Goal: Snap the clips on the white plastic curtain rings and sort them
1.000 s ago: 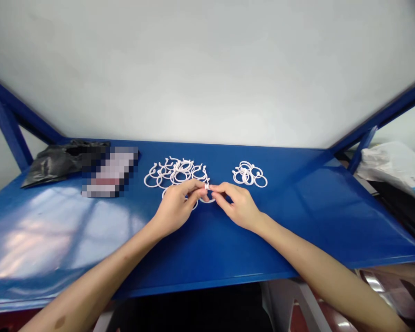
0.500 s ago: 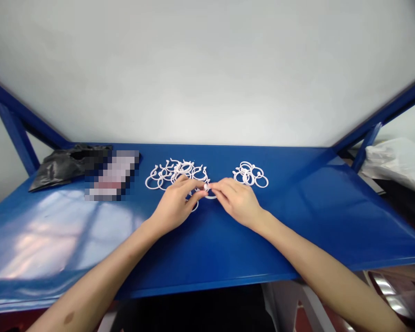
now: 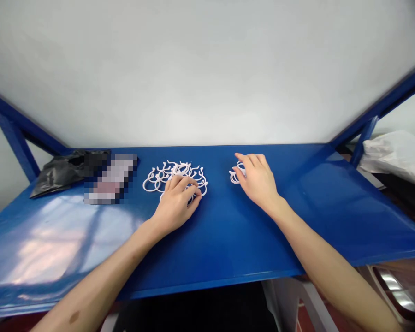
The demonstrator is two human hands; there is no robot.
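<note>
The left hand (image 3: 176, 198) is laid over the near side of a larger pile of white rings (image 3: 181, 171), its thumb and forefinger curved with a gap between them; whether a ring is pinched under the other fingers cannot be told. The right hand (image 3: 261, 182) is held with thumb and forefinger spread well apart over a smaller pile of white rings (image 3: 234, 178), most of which is hidden by it. Nothing is seen to be gripped there.

The smaller pile is found at 3 o'clock from the larger one, with a bare stretch of the blue desk (image 3: 221, 240) between them. The rings are thin, overlap one another, and are seen to carry small knobs, some upturned. They are judged to be light and fairly springy, smooth enough to slide, and liable to snag on a neighbour by the knobs. They would best be taken singly, by the plain band, with thumb and forefinger.

Farther out, at 9 o'clock from the larger pile, a pixelated rectangular item (image 3: 114, 175) is placed, with a crumpled black bag (image 3: 58, 174) just beyond it. At 3 o'clock from the smaller pile, well apart, a translucent plastic bag (image 3: 394, 154) is seen.
</note>
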